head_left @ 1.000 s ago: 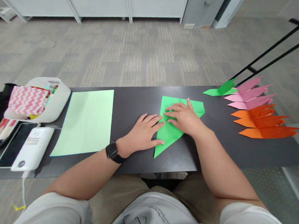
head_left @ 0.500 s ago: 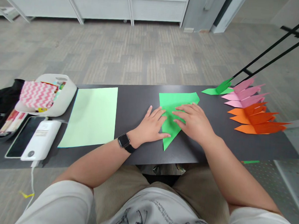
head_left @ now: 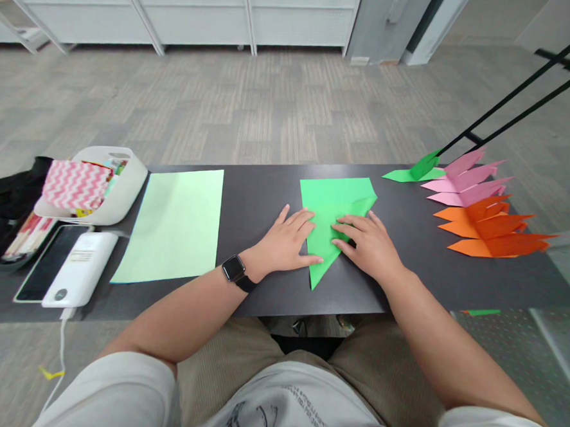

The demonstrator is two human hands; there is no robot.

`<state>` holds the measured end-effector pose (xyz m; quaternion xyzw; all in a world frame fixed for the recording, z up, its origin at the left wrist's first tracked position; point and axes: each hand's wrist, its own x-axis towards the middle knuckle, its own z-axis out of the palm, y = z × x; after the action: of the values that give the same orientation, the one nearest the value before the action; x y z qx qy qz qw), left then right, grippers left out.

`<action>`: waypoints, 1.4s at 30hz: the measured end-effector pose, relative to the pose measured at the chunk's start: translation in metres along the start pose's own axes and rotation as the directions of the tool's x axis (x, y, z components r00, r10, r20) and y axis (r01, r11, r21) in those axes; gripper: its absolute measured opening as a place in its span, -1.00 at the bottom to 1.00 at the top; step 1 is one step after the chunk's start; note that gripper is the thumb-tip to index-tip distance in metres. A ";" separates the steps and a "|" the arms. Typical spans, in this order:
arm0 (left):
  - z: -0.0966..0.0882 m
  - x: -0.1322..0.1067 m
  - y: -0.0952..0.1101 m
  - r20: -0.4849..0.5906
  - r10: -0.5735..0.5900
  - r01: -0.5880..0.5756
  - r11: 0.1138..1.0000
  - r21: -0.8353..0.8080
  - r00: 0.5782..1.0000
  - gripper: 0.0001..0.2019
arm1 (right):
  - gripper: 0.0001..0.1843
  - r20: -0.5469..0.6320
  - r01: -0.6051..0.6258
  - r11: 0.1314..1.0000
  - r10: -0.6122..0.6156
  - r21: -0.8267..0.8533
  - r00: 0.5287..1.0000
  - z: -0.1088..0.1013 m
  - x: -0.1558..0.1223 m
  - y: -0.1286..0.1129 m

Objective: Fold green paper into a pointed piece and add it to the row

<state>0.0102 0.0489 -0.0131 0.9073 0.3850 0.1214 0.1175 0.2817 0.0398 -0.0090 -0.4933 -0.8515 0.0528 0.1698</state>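
A bright green sheet of paper (head_left: 332, 192), partly folded to a point at its near end, lies on the dark table in front of me. My left hand (head_left: 290, 241) rests flat on its left side, fingers spread and thumb stretched over the lower part. On the right side, my right hand (head_left: 367, 241) touches the paper's slanted folded edge with its fingers slightly bent and apart. Part of the paper's right side is hidden under those fingers. Neither hand grips anything.
Pale green sheets (head_left: 175, 226) lie to the left. Beyond them are a white power bank (head_left: 79, 268), a phone (head_left: 45, 263) and a white basket (head_left: 129, 191). Folded green (head_left: 410, 173), pink (head_left: 461, 182) and orange paper pieces (head_left: 491, 229) stand at the right end of the dark table (head_left: 262, 186).
My right hand has slid slightly down and toward me along the paper's right edge, uncovering more of the upper part. My left hand stays on the paper almost unmoved.
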 end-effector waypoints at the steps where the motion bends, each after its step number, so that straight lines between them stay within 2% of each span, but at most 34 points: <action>1: 0.000 0.000 0.000 0.002 -0.004 0.004 1.000 -0.004 1.000 -0.20 | -0.67 -0.002 -0.001 1.000 0.001 0.006 1.000 0.001 0.000 0.001; 12: -0.005 0.001 -0.001 0.025 -0.015 0.016 0.999 -0.036 1.000 -0.20 | -0.67 -0.007 0.019 0.999 -0.019 -0.039 1.000 0.004 -0.002 0.001; 16: -0.005 0.000 -0.001 0.023 -0.016 0.016 1.000 -0.019 1.000 -0.22 | -0.68 -0.070 0.042 0.997 -0.047 -0.071 0.996 -0.008 -0.007 -0.012; 20: -0.006 0.000 0.001 0.018 -0.016 0.017 1.000 -0.017 1.000 -0.22 | -0.74 -0.160 -0.003 0.997 -0.009 -0.076 0.987 -0.015 -0.023 -0.034; 28: -0.006 0.000 0.000 0.020 -0.030 0.030 1.000 -0.005 0.999 -0.25 | -0.80 -0.161 -0.012 1.000 0.012 0.002 0.987 0.014 -0.050 -0.060; 37: -0.006 -0.001 -0.001 0.019 -0.031 0.031 0.999 0.011 0.999 -0.25 | -0.77 -0.131 -0.088 0.996 0.086 -0.008 0.988 0.014 -0.057 -0.074; 42: -0.005 0.000 -0.001 0.009 -0.030 0.030 1.000 0.000 1.000 -0.28 | -0.64 -0.104 -0.106 0.994 0.103 -0.026 0.989 0.015 -0.058 -0.082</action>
<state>0.0078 0.0503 -0.0092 0.9020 0.3979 0.1158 0.1210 0.2356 -0.0510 -0.0157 -0.5420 -0.8153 0.0226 0.2025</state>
